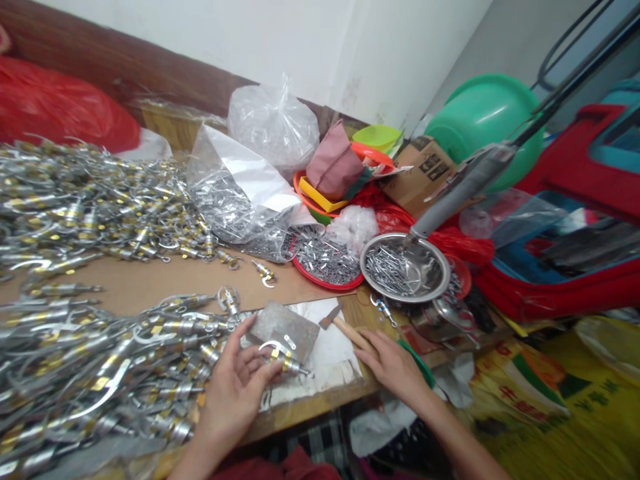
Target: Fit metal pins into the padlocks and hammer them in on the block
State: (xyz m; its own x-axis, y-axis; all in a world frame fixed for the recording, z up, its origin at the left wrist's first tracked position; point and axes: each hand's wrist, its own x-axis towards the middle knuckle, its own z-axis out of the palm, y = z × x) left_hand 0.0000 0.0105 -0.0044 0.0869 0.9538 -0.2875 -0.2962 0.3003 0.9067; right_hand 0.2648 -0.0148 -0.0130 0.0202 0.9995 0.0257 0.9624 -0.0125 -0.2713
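Observation:
My left hand [240, 373] is closed on a silver and brass-coloured metal hook fitting [286, 362], held over the near edge of a flat grey metal block [295, 323]. A small silver link plate [290, 343] lies on that block, beside the hook's curve. To the right, my right hand [393, 363] grips the wooden handle of a small hammer [356, 333]; its head rests over the white paper [327, 360] just right of the block. Part of the handle is hidden under the fingers.
Piles of similar hook fittings [75, 213] cover the bench's left side. Behind the block stand a red tray [327, 260] of small metal parts and a steel bowl [405, 267] of pins. A grey-handled lever [460, 187] slants over the bowl.

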